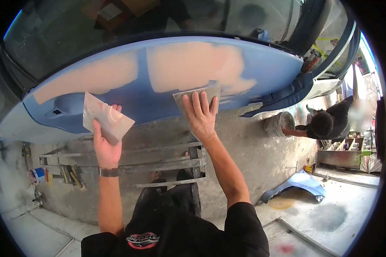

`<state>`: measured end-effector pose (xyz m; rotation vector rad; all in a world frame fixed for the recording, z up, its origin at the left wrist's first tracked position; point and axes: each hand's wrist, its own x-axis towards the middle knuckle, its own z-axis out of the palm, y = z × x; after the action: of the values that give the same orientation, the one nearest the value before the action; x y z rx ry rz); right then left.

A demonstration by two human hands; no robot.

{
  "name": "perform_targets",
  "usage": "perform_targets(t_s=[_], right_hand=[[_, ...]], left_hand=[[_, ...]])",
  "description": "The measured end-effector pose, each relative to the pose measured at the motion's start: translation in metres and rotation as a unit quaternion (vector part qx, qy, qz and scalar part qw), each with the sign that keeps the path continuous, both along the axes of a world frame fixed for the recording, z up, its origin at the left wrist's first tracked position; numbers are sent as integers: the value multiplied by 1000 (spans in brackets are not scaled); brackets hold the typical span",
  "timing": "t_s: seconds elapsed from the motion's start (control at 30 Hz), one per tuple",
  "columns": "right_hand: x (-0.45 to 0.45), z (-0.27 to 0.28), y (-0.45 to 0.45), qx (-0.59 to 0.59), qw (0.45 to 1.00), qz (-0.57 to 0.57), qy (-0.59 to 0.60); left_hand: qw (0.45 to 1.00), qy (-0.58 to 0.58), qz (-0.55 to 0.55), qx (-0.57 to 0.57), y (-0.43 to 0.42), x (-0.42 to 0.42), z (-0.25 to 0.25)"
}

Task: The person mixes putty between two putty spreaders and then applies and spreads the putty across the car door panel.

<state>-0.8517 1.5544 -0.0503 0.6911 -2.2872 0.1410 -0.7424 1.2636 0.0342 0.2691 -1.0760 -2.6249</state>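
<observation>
A blue car door (163,103) with smooth pinkish body-filler patches (193,64) spans the top of the head view. My left hand (107,147) grips a thin, pale putty board (105,118), thumb in front and some fingers behind it. Pinkish filler is smeared on the board's face. My right hand (201,113) lies with its fingers spread over a flat grey spreader (185,95) at the lower border of the right-hand filler patch. The spreader's upper edge meets the door; its underside is hidden.
A metal step bench (171,165) stands below the door, with several tools (70,175) at its left. On the right, another person (330,122) reaches into a bucket (281,124). A blue fender (296,186) lies on the floor near a metal tool rack (341,156).
</observation>
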Motion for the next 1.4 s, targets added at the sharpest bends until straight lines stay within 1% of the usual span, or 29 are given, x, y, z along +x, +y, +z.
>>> perform_targets(t_s=[0.03, 0.13, 0.23, 0.3, 0.4, 0.53, 0.73, 0.87, 1.03, 1.2, 1.3, 1.4], right_hand=[[7, 6, 2, 11, 1000, -8, -27], [14, 53, 13, -55, 997, 12, -50], [-6, 123, 13, -74, 997, 22, -12], [-23, 151, 10, -78, 997, 22, -7], [-38, 167, 7, -63, 998, 17, 7], [-47, 173, 8, -44, 999, 7, 24], [-53, 169, 3, -58, 998, 18, 14], [-46, 161, -1, -56, 998, 33, -16], [-29, 117, -8, -50, 998, 39, -21], [-20, 60, -15, -25, 999, 17, 29], [-16, 24, -22, -34, 996, 13, 78], [-13, 4, -24, -30, 996, 24, 78]], left_hand=[[1000, -2, 0, -3, 0, 0, 1], [1000, -2, 5, -1, 0, -1, 1], [1000, 1, 9, 11, 1, -1, 1], [1000, 2, 13, 24, 1, -2, 1], [999, 6, 19, 36, 1, -2, -1], [999, 8, 23, 38, -1, -4, -5], [999, 8, 20, 39, -1, -3, -3], [999, 5, 21, 38, -2, -3, -4], [1000, 9, 3, 26, -2, -1, 0], [1000, 5, -4, 14, -3, -1, 1], [1000, 10, -8, 12, -3, -1, 2], [1000, 5, -1, 12, -3, -2, 1]])
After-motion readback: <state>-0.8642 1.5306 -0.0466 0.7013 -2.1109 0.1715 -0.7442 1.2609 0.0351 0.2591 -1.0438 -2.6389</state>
